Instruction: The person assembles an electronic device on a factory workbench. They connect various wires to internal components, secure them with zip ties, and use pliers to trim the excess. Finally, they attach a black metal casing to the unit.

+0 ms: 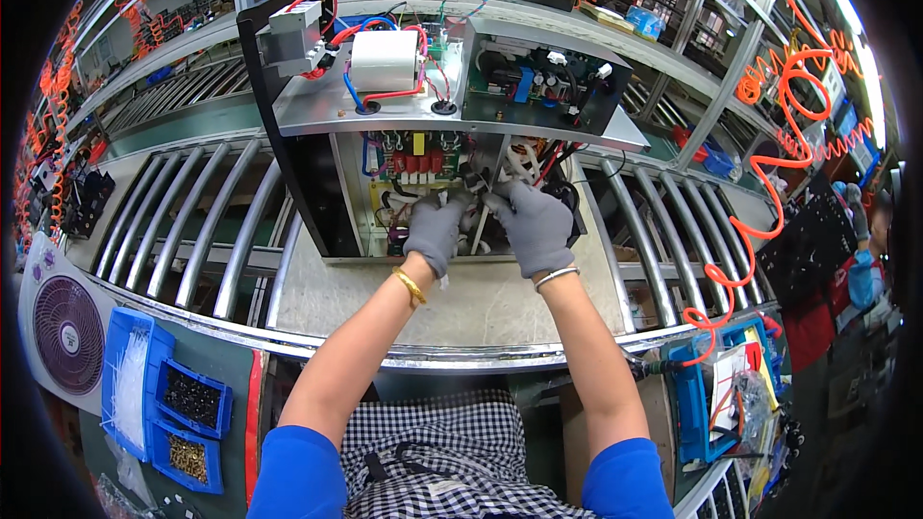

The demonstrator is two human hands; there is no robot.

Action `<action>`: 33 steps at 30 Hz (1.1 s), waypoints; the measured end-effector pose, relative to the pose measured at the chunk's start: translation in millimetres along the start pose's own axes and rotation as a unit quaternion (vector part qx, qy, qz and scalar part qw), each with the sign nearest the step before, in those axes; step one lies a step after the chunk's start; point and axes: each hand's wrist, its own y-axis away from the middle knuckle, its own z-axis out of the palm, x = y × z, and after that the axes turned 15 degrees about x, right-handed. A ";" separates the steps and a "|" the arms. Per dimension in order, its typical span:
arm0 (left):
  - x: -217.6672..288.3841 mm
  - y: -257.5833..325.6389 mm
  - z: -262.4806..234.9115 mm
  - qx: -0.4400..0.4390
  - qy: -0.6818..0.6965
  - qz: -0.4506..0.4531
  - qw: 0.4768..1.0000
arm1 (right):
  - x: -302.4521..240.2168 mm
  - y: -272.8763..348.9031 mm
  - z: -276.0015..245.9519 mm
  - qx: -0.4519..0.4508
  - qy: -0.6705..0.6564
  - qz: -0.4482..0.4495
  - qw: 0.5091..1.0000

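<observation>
An open metal electrical unit stands on a roller conveyor in front of me, with a white cylinder part, a green circuit board and red and blue wires on its top shelf. Both my hands wear grey gloves and reach into the lower bay among white, red and black wires. My left hand pinches something small there; what it is stays hidden. My right hand closes its fingers on a wire or connector beside it. The two hands almost touch.
Steel rollers run left and right of the unit. Blue bins of screws and a fan grille sit at lower left. An orange coiled air hose hangs at right over a blue tray. Another person's sleeve is at far right.
</observation>
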 end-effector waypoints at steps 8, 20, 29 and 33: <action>14.8 -10.9 -6.6 -0.123 0.131 -0.274 0.945 | -10.8 11.1 -11.9 -0.036 -0.107 0.092 0.989; 1.2 -10.3 -2.9 -0.149 0.178 -0.281 0.931 | -8.0 15.7 9.2 0.027 -0.089 0.065 0.994; 6.5 -17.3 -9.5 -0.173 0.211 -0.303 0.913 | -12.3 8.4 2.2 0.003 -0.103 0.064 0.993; 14.3 -7.8 -7.9 -0.169 0.209 -0.301 0.915 | -13.1 9.5 3.2 0.006 -0.097 0.064 0.993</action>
